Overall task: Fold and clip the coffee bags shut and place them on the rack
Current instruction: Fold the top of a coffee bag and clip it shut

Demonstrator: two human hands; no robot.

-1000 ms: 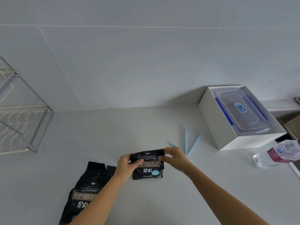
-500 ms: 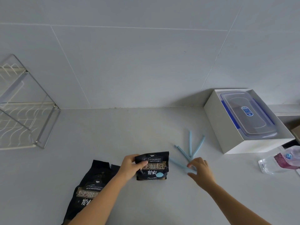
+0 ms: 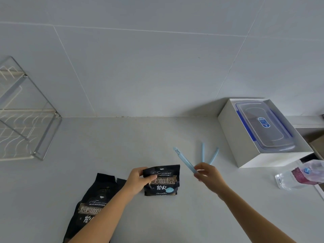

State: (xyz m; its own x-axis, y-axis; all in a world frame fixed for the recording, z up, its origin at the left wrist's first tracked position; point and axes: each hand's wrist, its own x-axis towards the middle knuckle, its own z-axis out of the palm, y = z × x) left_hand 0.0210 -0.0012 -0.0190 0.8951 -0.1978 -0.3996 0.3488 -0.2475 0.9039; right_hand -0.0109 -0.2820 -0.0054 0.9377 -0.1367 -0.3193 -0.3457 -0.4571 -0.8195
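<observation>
Coffee bag (image 3: 162, 181) on counter (image 3: 140, 137), folded top corner gripped by left hand (image 3: 136, 179) fingers. Right hand (image 3: 208, 174) fingers pinch blue clip (image 3: 185, 159), slanting up-left from fingertips; two spare clips (image 3: 203, 152) just beyond them.

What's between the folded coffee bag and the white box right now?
In the head view, between folded coffee bag and white box: the right hand gripping one blue clip, plus two more clips lying on the counter.

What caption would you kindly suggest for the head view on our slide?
Left hand grips a folded coffee bag on the counter; right hand pinches a blue clip.
</observation>
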